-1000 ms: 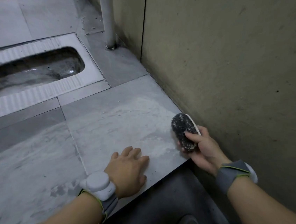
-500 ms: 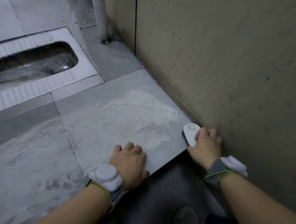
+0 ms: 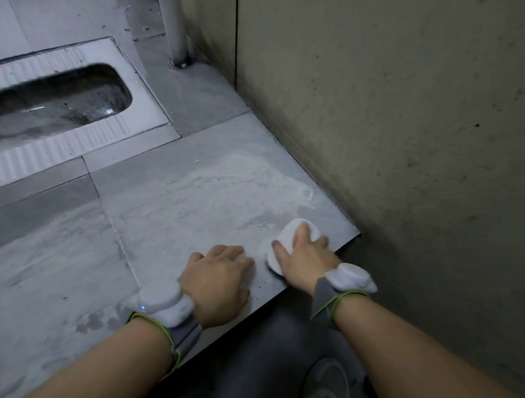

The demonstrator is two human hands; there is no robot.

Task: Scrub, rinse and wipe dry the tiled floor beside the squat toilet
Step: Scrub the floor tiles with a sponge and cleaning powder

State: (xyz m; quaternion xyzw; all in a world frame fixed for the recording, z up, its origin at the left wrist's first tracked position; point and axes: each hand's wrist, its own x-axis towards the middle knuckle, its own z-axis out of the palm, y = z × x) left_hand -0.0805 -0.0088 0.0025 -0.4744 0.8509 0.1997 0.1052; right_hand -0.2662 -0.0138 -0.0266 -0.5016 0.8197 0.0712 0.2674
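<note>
A white-backed scrub brush (image 3: 286, 238) lies bristles-down on the grey tiled floor (image 3: 190, 200), near the tile's front edge. My right hand (image 3: 306, 255) presses on top of it and grips it. Just to its left, my left hand (image 3: 220, 274) rests flat on the same tile, fingers together, holding nothing. A pale, soapy smear (image 3: 245, 171) covers the tile beyond the brush. The squat toilet (image 3: 50, 101) sits at the upper left, its bowl dark and wet.
A beige wall (image 3: 408, 118) runs close along the right of the tile. A grey pipe (image 3: 173, 23) stands upright in the far corner. The tiled step ends at a front edge (image 3: 296, 289); below it are a darker lower floor and my shoe (image 3: 326, 386).
The brush was held bristles-up by the wall a second ago. It has been turned bristles-down onto the tile and slid left toward my left hand, which has stayed put.
</note>
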